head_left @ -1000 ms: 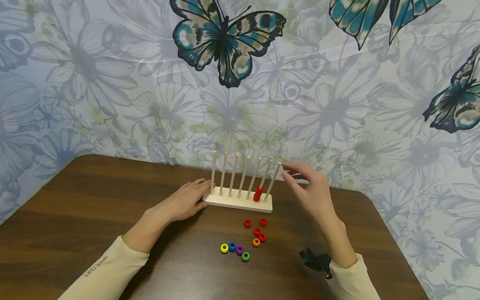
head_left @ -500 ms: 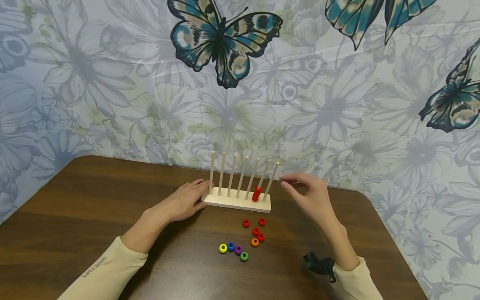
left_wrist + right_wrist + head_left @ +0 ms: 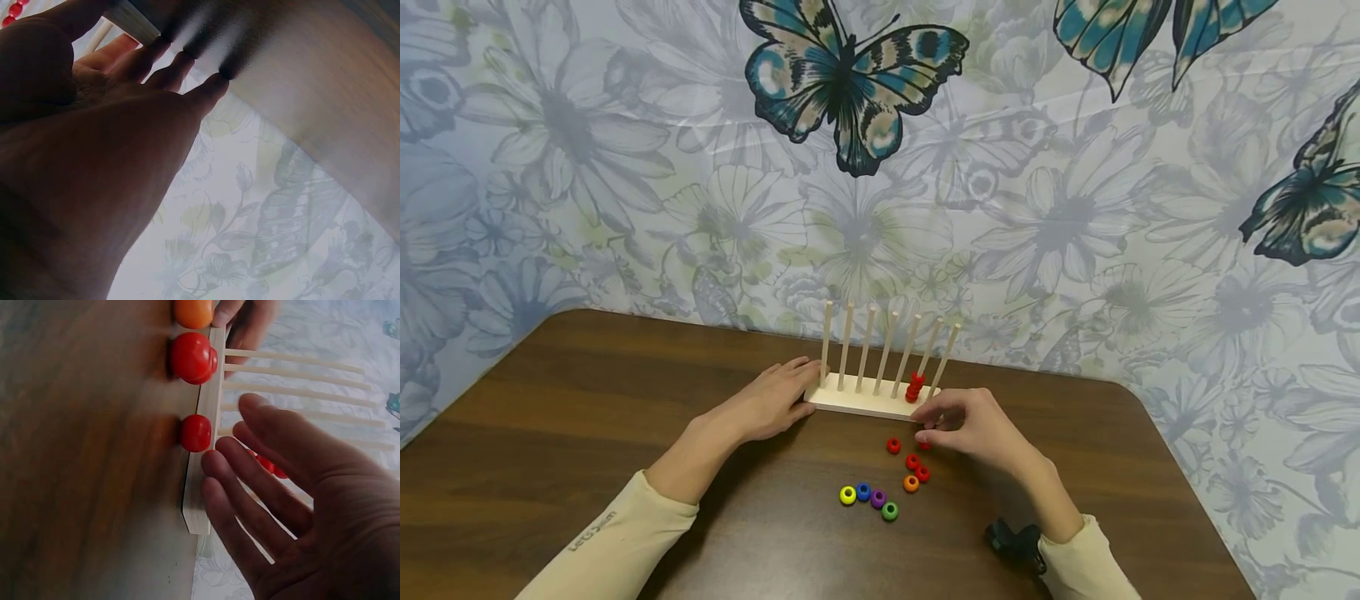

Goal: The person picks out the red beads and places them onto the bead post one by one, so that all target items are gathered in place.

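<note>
Fingers (image 3: 270, 489) parted, left hand (image 3: 769, 403) and right hand (image 3: 976, 425); red bead (image 3: 195, 433) beside latter whole only from right wrist

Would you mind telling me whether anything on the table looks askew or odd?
Only slightly: the stacked red beads on the second peg from the right sit unevenly, zigzagging rather than lining up. The loose beads lie on the near side of the wooden stand, and nothing looks damaged.

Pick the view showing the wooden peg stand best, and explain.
Head view: all seven pegs of the stand show, with most of its base. The left wrist view catches only fragments; the right wrist view shows more, but the right hand blocks some.
</note>
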`<action>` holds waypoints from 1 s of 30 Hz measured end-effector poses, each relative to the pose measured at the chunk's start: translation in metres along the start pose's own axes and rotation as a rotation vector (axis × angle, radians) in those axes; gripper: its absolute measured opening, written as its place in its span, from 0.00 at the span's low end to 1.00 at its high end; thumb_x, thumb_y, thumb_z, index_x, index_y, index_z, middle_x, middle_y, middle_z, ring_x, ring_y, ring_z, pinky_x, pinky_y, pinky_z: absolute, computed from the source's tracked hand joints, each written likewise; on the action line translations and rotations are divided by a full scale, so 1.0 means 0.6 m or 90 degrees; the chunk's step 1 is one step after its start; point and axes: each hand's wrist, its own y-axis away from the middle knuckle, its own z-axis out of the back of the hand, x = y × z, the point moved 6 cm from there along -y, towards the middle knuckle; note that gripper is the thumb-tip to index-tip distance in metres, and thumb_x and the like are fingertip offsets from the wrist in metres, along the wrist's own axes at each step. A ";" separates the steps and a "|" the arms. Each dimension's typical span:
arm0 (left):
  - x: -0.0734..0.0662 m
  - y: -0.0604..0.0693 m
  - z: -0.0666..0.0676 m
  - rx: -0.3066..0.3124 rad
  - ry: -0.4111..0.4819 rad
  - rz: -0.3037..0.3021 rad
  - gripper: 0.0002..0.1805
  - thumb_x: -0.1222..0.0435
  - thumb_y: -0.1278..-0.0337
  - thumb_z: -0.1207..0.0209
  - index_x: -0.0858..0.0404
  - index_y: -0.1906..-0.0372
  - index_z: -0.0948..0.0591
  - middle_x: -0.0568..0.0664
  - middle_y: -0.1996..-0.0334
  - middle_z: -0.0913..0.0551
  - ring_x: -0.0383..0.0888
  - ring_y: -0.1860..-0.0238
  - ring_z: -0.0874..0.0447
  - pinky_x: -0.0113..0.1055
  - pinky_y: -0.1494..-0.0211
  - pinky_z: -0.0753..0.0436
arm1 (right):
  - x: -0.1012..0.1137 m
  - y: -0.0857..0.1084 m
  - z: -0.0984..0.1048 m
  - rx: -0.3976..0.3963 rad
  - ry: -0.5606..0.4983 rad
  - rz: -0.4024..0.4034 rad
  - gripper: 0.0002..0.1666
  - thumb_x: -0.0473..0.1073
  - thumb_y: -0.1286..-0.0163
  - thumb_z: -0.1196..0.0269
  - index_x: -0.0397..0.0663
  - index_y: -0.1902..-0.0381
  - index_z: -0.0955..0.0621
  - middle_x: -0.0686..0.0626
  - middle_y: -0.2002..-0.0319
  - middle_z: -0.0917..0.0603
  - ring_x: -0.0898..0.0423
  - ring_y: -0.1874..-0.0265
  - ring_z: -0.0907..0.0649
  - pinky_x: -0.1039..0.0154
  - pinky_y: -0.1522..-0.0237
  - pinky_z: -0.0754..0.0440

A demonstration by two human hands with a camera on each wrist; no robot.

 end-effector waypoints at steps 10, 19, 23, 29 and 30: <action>-0.002 -0.002 -0.002 0.006 0.001 0.002 0.31 0.66 0.26 0.38 0.71 0.25 0.31 0.69 0.26 0.29 0.69 0.22 0.37 0.67 0.22 0.35 | -0.004 0.000 -0.024 0.054 0.018 -0.026 0.11 0.41 0.34 0.23 0.55 0.53 0.08 0.57 0.55 0.08 0.60 0.61 0.13 0.62 0.59 0.12; 0.000 -0.001 0.000 0.009 0.002 0.011 0.31 0.66 0.25 0.38 0.71 0.24 0.31 0.68 0.25 0.29 0.69 0.21 0.38 0.68 0.22 0.35 | 0.015 -0.002 -0.025 0.116 0.045 -0.017 0.13 0.35 0.38 0.22 0.53 0.56 0.08 0.55 0.50 0.12 0.56 0.55 0.14 0.62 0.54 0.11; -0.002 0.000 0.000 0.009 0.003 0.010 0.30 0.66 0.25 0.38 0.71 0.25 0.31 0.69 0.26 0.29 0.69 0.22 0.37 0.68 0.22 0.35 | 0.021 -0.002 -0.026 0.122 0.058 -0.020 0.12 0.32 0.38 0.23 0.50 0.57 0.09 0.54 0.52 0.13 0.56 0.61 0.13 0.64 0.56 0.11; -0.003 0.001 0.002 0.012 0.005 0.014 0.31 0.67 0.25 0.38 0.72 0.24 0.31 0.69 0.25 0.30 0.69 0.21 0.38 0.68 0.22 0.36 | 0.024 -0.002 -0.025 0.117 0.078 -0.044 0.12 0.31 0.37 0.24 0.50 0.58 0.09 0.54 0.57 0.12 0.59 0.63 0.13 0.63 0.57 0.11; -0.004 0.000 0.002 0.013 0.006 0.014 0.31 0.67 0.25 0.38 0.72 0.24 0.32 0.69 0.25 0.30 0.69 0.21 0.39 0.68 0.22 0.36 | 0.024 -0.002 -0.024 0.115 0.084 -0.046 0.11 0.32 0.37 0.24 0.50 0.59 0.09 0.54 0.57 0.12 0.60 0.64 0.14 0.63 0.58 0.12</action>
